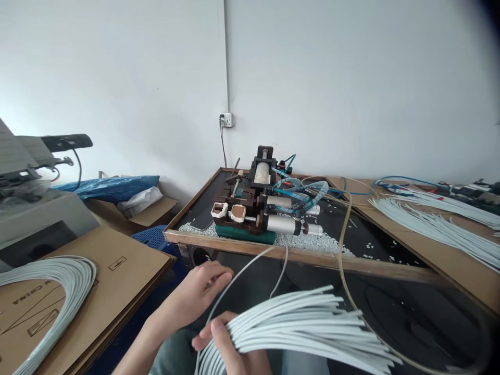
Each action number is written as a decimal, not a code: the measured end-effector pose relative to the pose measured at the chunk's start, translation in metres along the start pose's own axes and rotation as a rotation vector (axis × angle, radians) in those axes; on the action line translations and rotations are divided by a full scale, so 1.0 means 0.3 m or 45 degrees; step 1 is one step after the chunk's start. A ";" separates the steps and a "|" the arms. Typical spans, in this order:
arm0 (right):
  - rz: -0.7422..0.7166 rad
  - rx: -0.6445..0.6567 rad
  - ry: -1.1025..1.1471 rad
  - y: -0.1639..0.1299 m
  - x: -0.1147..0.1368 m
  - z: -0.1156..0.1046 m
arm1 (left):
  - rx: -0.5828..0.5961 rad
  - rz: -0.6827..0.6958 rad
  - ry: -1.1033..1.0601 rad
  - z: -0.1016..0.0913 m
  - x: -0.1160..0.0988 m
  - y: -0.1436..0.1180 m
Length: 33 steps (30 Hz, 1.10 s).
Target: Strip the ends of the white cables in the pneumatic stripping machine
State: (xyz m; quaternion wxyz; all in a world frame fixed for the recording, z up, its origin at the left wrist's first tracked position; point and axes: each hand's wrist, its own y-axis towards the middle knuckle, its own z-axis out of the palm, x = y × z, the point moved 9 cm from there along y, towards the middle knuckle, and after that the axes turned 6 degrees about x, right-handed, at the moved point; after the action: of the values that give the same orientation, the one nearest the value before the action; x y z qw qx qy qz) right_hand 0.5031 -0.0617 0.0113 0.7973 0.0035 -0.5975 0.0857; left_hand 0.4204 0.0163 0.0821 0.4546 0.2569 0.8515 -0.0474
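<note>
My right hand (230, 344) is wrapped round a thick bundle of white cables (297, 325) low in the middle, their cut ends fanning out to the right. Just above it is my left hand (197, 291), fingers loosely bent with a gap by the thumb and nothing visible in them. A single white strand (246, 265) runs past its fingertips, down beside the bundle. Ahead, on the bench, stands a pneumatic machine (250, 200) with metal cylinders, blue air hoses and two white-wrapped blocks at its front.
White cut scraps (308, 242) surround the machine inside the tray's wooden rim (312, 258). More cables (433, 224) lie on cardboard at right; a coiled bundle (78, 276) rests on a cardboard box (121, 260) at left. A yellowish hose (341, 250) hangs over the front edge.
</note>
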 end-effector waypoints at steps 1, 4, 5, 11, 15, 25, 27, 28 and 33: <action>0.039 0.049 0.012 -0.001 -0.001 0.015 | -0.004 0.034 0.038 -0.009 -0.030 -0.006; -0.014 0.172 0.029 0.003 0.033 0.049 | 0.157 0.047 -0.076 0.022 -0.104 -0.020; -0.065 0.182 0.025 0.005 0.050 0.051 | 0.262 0.046 -0.132 0.049 -0.127 -0.027; -0.223 -0.103 0.001 0.011 0.086 -0.027 | 0.204 0.083 -0.181 0.085 -0.141 -0.030; -0.080 -0.152 -0.074 0.016 0.047 -0.067 | -0.107 -0.082 -0.309 0.061 -0.044 -0.009; -0.062 -0.137 -0.065 0.039 -0.012 -0.093 | -0.497 -0.035 -0.223 -0.025 -0.038 -0.003; -0.086 -0.167 0.068 0.043 -0.016 -0.098 | -0.560 -0.055 -0.295 -0.047 -0.007 0.011; -0.094 -0.201 0.146 0.043 -0.017 -0.106 | -0.586 -0.059 -0.329 -0.057 0.010 0.022; -0.071 -0.254 0.343 0.052 -0.020 -0.153 | -0.626 -0.039 -0.419 -0.076 0.080 0.104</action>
State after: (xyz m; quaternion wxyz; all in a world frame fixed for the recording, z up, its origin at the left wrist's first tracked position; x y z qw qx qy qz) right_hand 0.5430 -0.0422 -0.0091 0.8686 -0.0706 -0.4904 0.0033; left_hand 0.4072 0.0598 0.0811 0.6345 0.1152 0.7560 0.1124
